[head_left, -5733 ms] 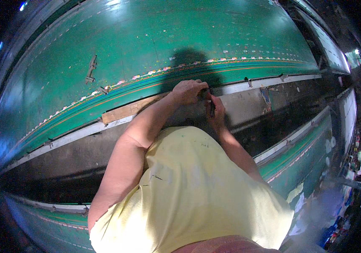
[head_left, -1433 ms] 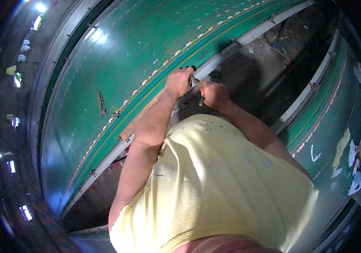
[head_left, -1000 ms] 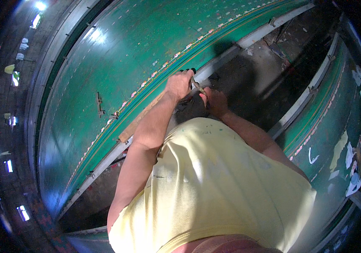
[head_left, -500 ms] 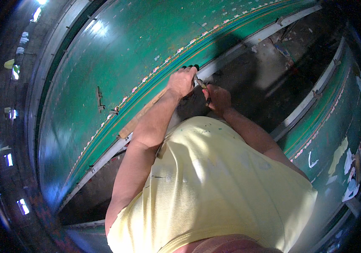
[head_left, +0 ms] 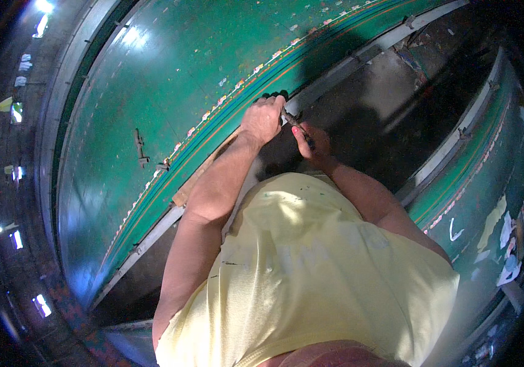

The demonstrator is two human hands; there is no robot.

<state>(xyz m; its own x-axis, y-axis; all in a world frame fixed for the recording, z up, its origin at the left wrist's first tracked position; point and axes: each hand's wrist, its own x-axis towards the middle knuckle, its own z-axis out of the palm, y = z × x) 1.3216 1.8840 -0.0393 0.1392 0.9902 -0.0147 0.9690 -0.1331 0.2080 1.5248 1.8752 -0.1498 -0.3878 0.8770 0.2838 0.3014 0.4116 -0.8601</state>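
My left hand [head_left: 262,120] is closed at the metal rail [head_left: 335,72] along the edge of a long green table. Its fingers curl over the edge, and what they grip is hidden. Just right of it, my right hand [head_left: 317,145] holds a slim dark metal hand tool [head_left: 294,122], its thumb stretched along the handle. The tool's far end meets the rail beside my left fingers; its exact kind cannot be made out. Under my left forearm, a wooden strip [head_left: 204,168] lies along the table's edge.
On the green tabletop [head_left: 170,79] rest a metal fitting [head_left: 140,147] and a smaller metal piece [head_left: 163,166]. Behind me to the right runs a second green table [head_left: 457,177] with its own rail. Paper scraps [head_left: 509,269] lie at far right.
My right thumb has straightened along the tool, and the handle has tilted slightly downward to the right. My left hand keeps its place at the rail. The view has shifted slightly.
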